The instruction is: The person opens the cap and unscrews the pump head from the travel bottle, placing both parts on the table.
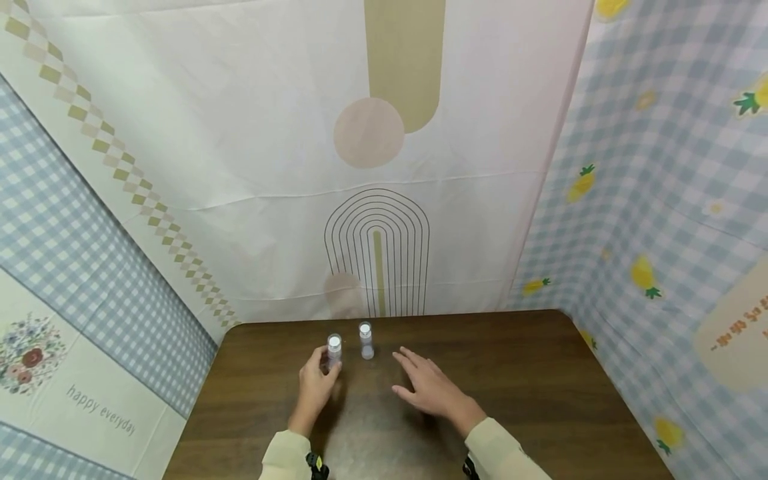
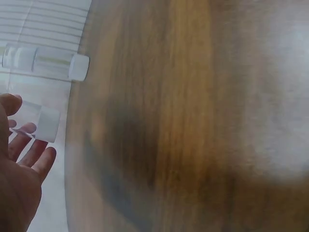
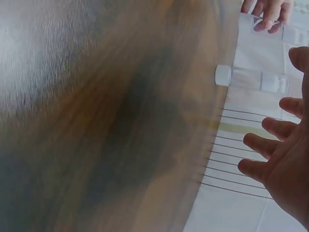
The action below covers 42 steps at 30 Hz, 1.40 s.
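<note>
In the head view, my left hand (image 1: 316, 385) holds a small clear cylindrical bottle (image 1: 334, 345) between thumb and fingers, white top facing up. The left wrist view shows this bottle's white base (image 2: 49, 124) below the fingers, its upper part hidden by the hand. Just to its right, a matching bottle (image 1: 367, 341) stands upright on the table, touched by neither hand; the right wrist view shows its clear body (image 3: 246, 79) and white base. Further right, my right hand (image 1: 433, 390) hovers palm down with fingers spread and nothing in it.
The brown wooden table (image 1: 516, 373) reaches back to a white printed cloth (image 1: 270, 253). Checked cloth hangs along both sides, with pineapples on the right cloth (image 1: 624, 200). Dark straps (image 1: 317, 465) sit at the wrists over light sleeves.
</note>
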Each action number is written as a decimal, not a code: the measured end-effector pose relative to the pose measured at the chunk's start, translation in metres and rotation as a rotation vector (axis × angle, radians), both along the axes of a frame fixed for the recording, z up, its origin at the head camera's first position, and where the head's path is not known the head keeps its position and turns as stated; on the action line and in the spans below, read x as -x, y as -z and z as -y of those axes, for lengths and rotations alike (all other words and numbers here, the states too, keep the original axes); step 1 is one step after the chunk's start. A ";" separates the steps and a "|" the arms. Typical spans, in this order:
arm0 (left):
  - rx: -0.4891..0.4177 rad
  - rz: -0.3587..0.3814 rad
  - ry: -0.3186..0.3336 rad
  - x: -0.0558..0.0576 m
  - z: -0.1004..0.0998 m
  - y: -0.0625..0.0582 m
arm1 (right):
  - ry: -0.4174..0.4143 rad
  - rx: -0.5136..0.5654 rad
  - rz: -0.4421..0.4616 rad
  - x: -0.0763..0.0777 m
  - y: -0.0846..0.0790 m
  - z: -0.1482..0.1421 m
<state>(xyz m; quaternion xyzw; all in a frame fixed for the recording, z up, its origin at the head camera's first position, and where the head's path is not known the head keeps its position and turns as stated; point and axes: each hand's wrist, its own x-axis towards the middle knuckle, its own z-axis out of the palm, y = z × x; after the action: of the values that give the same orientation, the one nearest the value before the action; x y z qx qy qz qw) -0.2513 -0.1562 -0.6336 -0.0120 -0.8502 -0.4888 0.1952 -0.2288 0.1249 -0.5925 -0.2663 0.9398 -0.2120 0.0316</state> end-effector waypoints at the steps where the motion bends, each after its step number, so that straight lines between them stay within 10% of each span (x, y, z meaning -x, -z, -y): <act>1: 0.009 -0.007 0.010 -0.002 -0.001 0.000 | -0.003 -0.008 -0.005 0.001 -0.001 -0.002; 11: 0.092 -0.217 0.078 -0.012 -0.021 0.002 | -0.045 -0.073 -0.083 0.004 -0.011 -0.012; 42: 0.291 -0.414 0.215 -0.014 -0.073 -0.019 | 0.003 0.220 -0.229 0.005 -0.038 -0.032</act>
<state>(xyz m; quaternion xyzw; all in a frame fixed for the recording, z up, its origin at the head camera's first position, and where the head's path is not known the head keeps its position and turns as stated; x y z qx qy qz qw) -0.2375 -0.0834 -0.6147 -0.2296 -0.8475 -0.3664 0.3079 -0.2337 0.1570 -0.5544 -0.2893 0.9086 -0.2821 -0.1055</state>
